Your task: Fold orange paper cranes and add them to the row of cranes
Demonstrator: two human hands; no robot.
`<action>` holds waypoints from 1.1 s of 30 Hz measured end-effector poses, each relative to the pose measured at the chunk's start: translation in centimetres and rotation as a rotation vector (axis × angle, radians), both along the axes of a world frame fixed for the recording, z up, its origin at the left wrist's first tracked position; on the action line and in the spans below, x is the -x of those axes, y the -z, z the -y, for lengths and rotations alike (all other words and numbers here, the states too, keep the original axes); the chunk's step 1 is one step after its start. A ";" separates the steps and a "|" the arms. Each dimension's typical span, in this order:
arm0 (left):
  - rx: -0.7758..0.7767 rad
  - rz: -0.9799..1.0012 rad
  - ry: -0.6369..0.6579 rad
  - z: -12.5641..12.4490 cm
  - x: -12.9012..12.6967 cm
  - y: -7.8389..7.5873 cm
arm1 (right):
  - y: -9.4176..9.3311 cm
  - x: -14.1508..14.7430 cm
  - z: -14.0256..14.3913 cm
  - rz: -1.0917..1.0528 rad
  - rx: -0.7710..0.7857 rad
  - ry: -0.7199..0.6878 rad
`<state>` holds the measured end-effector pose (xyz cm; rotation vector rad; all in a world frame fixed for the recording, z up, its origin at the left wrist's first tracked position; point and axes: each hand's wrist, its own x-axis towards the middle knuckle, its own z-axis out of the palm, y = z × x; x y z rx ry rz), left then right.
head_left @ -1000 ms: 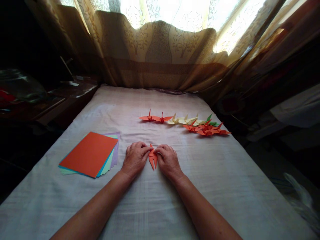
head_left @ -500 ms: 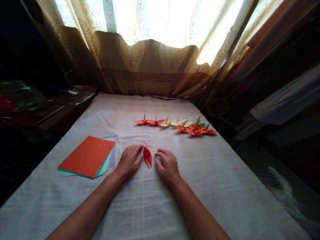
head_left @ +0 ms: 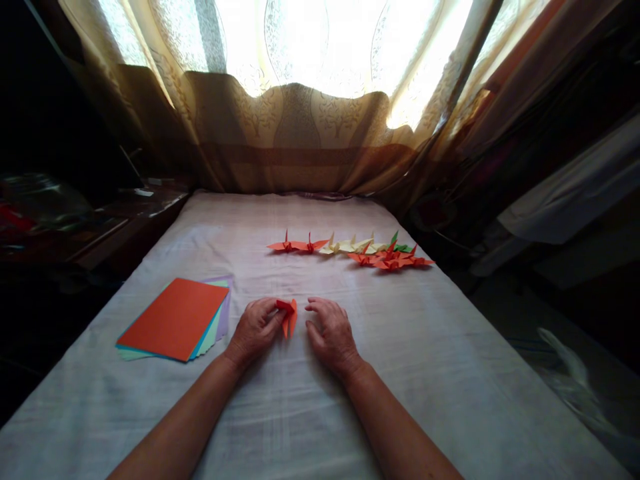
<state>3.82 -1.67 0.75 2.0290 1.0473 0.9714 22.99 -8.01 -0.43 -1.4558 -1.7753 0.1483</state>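
A small folded piece of orange origami paper (head_left: 292, 319) stands at the centre, with two narrow points toward me and a flap spread to the left. My left hand (head_left: 256, 328) pinches that flap between thumb and fingers. Just right of the paper, my right hand (head_left: 330, 333) is apart from it, fingers loosely curved and thumb separate, holding nothing. Beyond the hands, several folded paper cranes lie in a cluster: orange cranes (head_left: 393, 259), cream cranes (head_left: 354, 246) and a green crane (head_left: 401, 247), partly hidden.
To the left lies a fanned stack of coloured paper sheets (head_left: 175, 320), orange on top. A pale cloth (head_left: 280, 427) covers the surface. Curtains (head_left: 300, 133) hang behind it. Dark furniture stands at the left, and hanging cloth (head_left: 575, 193) is at the right.
The left fingers have taken hold of the orange paper's flap and opened it leftward. The right hand stays beside it, nearly unmoved. The view has shifted slightly.
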 end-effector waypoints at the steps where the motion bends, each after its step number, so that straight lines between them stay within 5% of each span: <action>1: 0.018 0.013 0.002 0.1 0.0 -0.1 | -0.1 0.1 0.0 -0.005 -0.035 -0.011; 9: 0.232 0.164 0.073 0.8 -0.3 -0.9 | -0.6 1.8 0.0 -0.073 -0.021 -0.051; 16: 0.089 -0.024 -0.088 0.2 0.1 -0.1 | -0.8 2.0 -0.2 -0.214 0.163 0.011; 22: -0.008 -0.172 -0.192 0.0 -0.3 0.8 | -0.5 1.8 -0.1 -0.044 0.115 0.059; 28: -0.054 -0.219 -0.217 -0.5 -0.3 1.1 | -1.4 1.2 -2.0 0.006 0.042 -0.108; 33: -0.207 -0.124 -0.244 -1.1 0.6 1.3 | -2.6 1.1 -4.4 -0.164 0.268 -0.127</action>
